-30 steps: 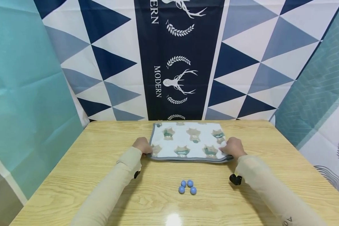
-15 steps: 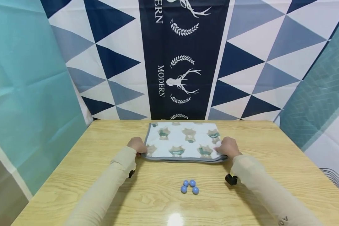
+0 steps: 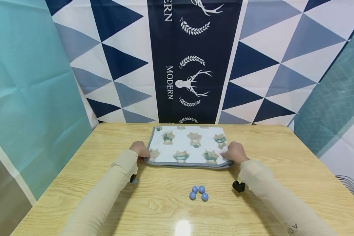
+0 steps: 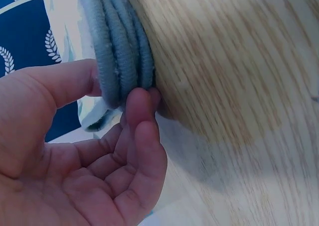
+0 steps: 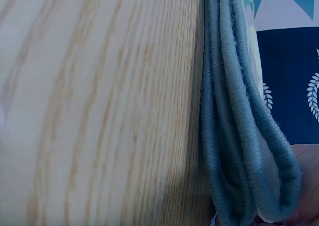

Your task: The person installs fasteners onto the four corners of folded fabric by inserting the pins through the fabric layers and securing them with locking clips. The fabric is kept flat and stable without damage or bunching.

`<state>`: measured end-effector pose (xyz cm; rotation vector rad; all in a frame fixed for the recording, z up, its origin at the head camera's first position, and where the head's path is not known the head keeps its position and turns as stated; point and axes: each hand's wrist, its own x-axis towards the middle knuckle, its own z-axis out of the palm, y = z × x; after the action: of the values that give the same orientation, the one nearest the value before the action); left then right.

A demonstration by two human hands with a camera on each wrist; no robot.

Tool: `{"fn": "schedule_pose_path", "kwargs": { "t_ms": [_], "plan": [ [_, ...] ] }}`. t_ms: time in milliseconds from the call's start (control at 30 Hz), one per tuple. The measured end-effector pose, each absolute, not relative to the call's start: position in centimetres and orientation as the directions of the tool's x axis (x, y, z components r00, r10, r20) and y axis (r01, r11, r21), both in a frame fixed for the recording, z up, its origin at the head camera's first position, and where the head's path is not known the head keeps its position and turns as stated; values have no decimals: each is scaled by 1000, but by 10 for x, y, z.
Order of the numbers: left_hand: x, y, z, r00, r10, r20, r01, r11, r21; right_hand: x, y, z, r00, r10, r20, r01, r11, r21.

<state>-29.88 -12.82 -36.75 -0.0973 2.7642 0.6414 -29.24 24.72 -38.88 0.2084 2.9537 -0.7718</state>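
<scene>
A folded white cloth (image 3: 191,144) with a bear print and grey-blue edging lies on the far part of the wooden table. At its near left corner my left hand (image 3: 140,149) pinches the stacked layers. The left wrist view shows the thumb on top of the blue edging (image 4: 119,52) and curled fingertips underneath. My right hand (image 3: 236,152) grips the near right corner, thumb over the top. In the right wrist view the looped edging (image 5: 234,106) hides most of that hand; only a bit of skin shows at the lower right.
Several small blue balls (image 3: 193,196) sit close together on the table (image 3: 165,209), nearer to me than the cloth. A patterned curtain (image 3: 188,65) hangs behind the far table edge. Teal sheets (image 3: 41,98) flank the left side.
Both hands have moved to the left together with the cloth, which has shifted left relative to the blue balls. The balls have kept their places, and the head view has turned slightly.
</scene>
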Motion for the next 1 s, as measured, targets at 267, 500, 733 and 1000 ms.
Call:
{"fn": "schedule_pose_path", "kwargs": {
  "t_ms": [267,500,733,1000],
  "plan": [
    [-303,-134,-370,-942,11,-335,-152,876,457,-290,247,-391,-987,119,-108,157,857,-491],
    [-300,-134,-369,-937,18,-350,-158,870,468,-288,248,-392,-993,109,-53,121,872,-473],
    [-296,-136,-367,-940,12,-342,-159,870,467,-289,248,-388,-992,108,-72,129,862,-491],
    [-284,-156,-360,-959,92,-268,-51,874,482,-289,243,-375,-991,108,-80,134,833,-537]
  ]
}}
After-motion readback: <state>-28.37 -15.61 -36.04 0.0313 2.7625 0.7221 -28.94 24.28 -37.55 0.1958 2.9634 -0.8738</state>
